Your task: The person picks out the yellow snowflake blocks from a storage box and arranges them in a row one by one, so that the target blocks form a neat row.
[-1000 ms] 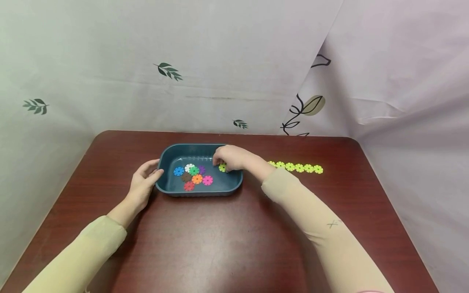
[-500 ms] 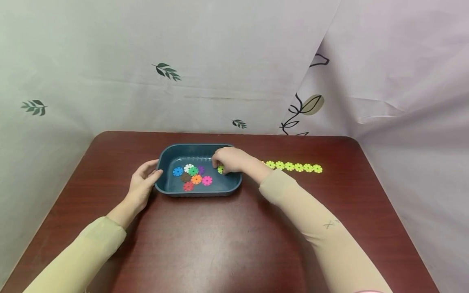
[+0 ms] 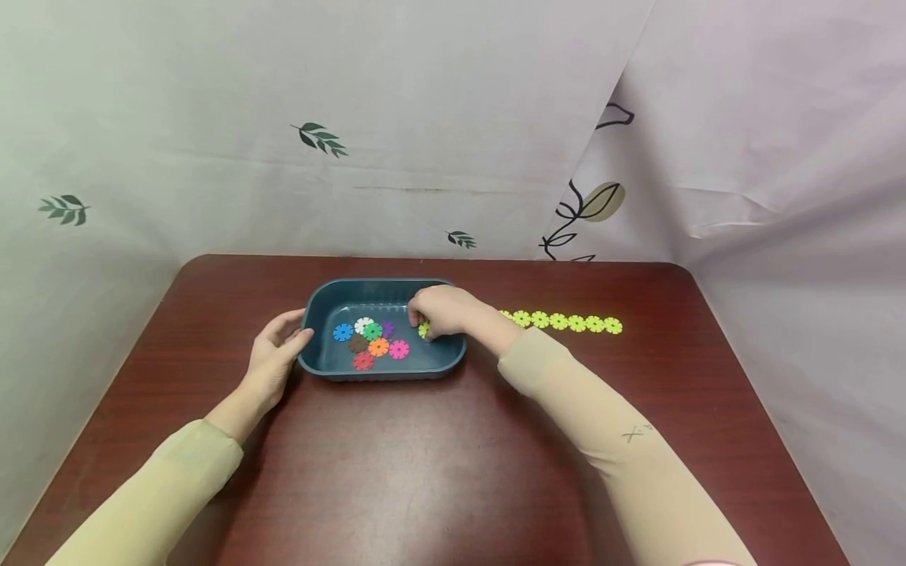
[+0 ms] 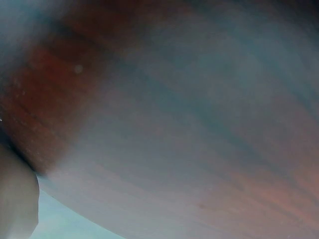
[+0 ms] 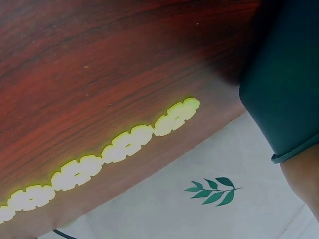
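My left hand [image 3: 271, 358] grips the left end of a dark blue plastic tray [image 3: 382, 376], thumb over the rim. My right hand [image 3: 444, 309] reaches inside the tray's right end. Its curled fingers and thumb pinch a yellow-green interlocking disc [image 3: 423, 331], partly hidden by the fingers. Left of it on the tray floor lie several notched discs, among them a blue disc [image 3: 343, 332], a pink disc [image 3: 399, 350] and a red disc [image 3: 363, 361]. The left wrist view is mostly blurred, with a finger [image 4: 17, 199] at its lower left.
To the right of the tray, a row of yellow-green discs [image 3: 558, 321] lies on the dark red wooden table [image 3: 439, 464]. The right wrist view shows that row of discs [image 5: 127, 144] and the tray's outer wall [image 5: 289, 74]. Behind the table hangs a pale curtain [image 3: 425, 118].
My right hand and the yellow-green disc have shifted slightly left and toward me inside the tray. The left hand keeps its grip. The head view has drifted a little.
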{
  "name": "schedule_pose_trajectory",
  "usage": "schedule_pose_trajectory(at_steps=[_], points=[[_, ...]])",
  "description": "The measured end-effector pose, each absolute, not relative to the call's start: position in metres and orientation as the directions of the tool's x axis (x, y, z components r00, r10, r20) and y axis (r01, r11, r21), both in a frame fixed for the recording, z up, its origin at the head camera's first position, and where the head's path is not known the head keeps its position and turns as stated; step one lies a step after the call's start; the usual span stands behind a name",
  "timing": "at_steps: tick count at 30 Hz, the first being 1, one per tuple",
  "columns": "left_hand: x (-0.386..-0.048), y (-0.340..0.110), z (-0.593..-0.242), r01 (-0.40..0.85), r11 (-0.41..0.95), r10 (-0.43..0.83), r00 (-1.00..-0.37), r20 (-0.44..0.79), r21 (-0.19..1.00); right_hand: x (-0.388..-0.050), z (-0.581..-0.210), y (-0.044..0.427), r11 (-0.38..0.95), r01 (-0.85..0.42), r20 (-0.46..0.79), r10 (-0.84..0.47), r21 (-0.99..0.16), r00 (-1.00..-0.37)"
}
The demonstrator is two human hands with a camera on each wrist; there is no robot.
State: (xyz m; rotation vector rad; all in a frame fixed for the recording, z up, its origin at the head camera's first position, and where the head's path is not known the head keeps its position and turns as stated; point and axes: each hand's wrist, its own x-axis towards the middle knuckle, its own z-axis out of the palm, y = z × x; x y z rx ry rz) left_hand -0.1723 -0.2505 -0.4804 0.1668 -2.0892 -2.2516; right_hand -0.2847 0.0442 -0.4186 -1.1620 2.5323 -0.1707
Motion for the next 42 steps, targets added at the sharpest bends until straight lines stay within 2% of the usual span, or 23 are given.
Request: schedule_pose_trajectory(at_steps=[12, 22, 25, 33, 42], points=[[-0.173, -0.249, -0.481, 0.0, -0.092, -0.123, -0.992, -0.011, 0.996, -0.287, -0.418, 0.044, 0.625, -0.729, -0.243, -0.781, -0.28, -0.576], [-0.173, -0.251, -0.482, 0.007, -0.096, -0.126, -0.992, -0.006, 0.995, -0.291, -0.415, 0.049, 0.557, -0.686, -0.155, -0.816, -0.468, -0.557], [-0.173, -0.25, -0.482, 0.009, -0.102, -0.121, -0.993, -0.003, 0.995, -0.291, -0.413, 0.051, 0.547, -0.654, -0.131, -0.81, -0.523, -0.572], [-0.174, -0.249, -0.484, 0.004, -0.106, -0.123, -0.992, -0.009, 0.994, -0.29, -0.403, 0.067, 0.553, -0.598, -0.068, -0.765, -0.58, -0.641], [-0.175, -0.25, -0.485, 0.0, -0.091, -0.122, -0.992, -0.011, 0.996, -0.294, -0.384, 0.104, 0.581, -0.554, -0.026, -0.704, -0.596, -0.71]])
